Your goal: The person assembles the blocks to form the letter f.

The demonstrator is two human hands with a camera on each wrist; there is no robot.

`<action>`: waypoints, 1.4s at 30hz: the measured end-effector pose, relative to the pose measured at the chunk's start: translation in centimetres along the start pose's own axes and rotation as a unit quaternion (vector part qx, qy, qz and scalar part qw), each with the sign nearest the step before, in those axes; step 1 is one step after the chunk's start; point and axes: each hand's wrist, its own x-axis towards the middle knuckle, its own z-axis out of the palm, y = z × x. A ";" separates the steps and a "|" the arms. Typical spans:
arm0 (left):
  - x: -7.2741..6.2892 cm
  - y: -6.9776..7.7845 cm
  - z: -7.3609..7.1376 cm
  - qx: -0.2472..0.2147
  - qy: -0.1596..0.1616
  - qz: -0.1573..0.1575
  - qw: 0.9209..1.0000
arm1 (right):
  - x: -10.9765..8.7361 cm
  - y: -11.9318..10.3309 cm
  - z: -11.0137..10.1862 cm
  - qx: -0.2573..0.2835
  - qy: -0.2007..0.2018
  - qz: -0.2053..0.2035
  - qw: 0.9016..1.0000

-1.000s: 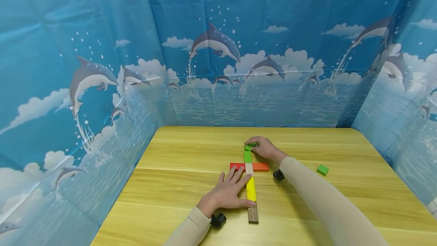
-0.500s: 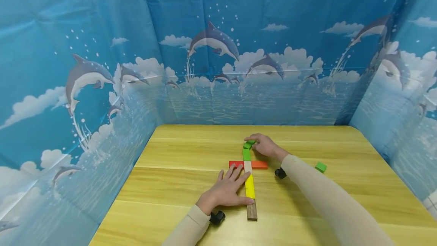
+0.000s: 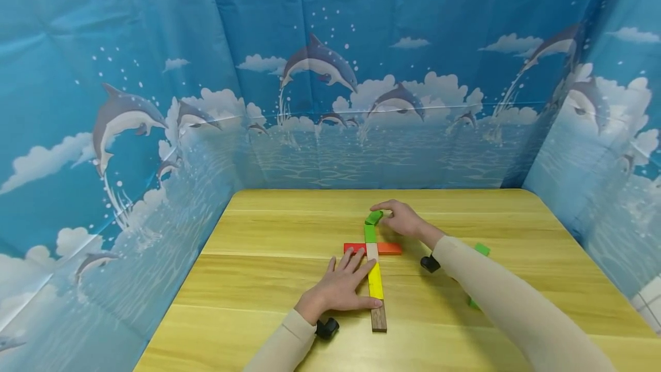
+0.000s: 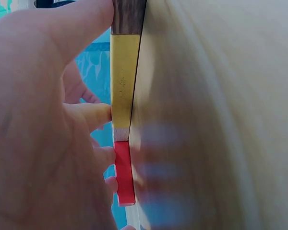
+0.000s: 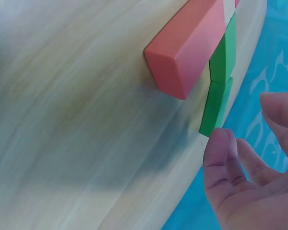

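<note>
A cross of flat toy blocks lies on the table. It has a brown block (image 3: 379,321), a yellow block (image 3: 376,281), a cream block (image 3: 372,251), a red block (image 3: 352,245) and an orange-red block (image 3: 391,249). Beyond them come a straight green block (image 3: 370,233) and a slanted green block (image 3: 374,217). My left hand (image 3: 339,289) lies with fingers spread, touching the brown, yellow and red blocks. At the slanted block, my right hand (image 3: 403,218) has fingers parted around its end; in the right wrist view, fingertips (image 5: 218,139) appear at that end.
Another green block (image 3: 482,249) lies right of the cross, and a green piece (image 3: 473,303) shows partly behind the right sleeve. A dolphin-print curtain (image 3: 330,148) surrounds the wooden table (image 3: 268,234) at the back and sides.
The far green block has turned to a clearer slant against the straight one, and my right fingers show less over it. A green piece has come into sight beside the right sleeve. My left hand stays put.
</note>
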 end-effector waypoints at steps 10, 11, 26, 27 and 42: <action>-0.2 0.2 -0.3 -0.009 0.004 0.001 1.000 | -1.6 -0.3 -0.9 -0.009 -0.001 -0.030 1.000; -0.2 0.3 -0.3 -0.009 0.003 0.001 1.000 | -1.8 -0.1 -1.0 -0.011 -0.001 -0.031 0.999; -0.2 0.3 -0.2 -0.016 -0.001 -0.005 1.000 | -6.3 -0.3 -2.6 0.013 0.018 -0.024 0.999; -0.2 0.3 -0.2 -0.015 -0.002 -0.005 1.000 | -6.6 -0.2 -2.7 0.013 0.021 -0.025 0.999; -0.4 0.3 -0.3 -0.023 0.001 0.001 1.000 | -11.0 1.2 -3.8 0.001 0.024 -0.039 0.999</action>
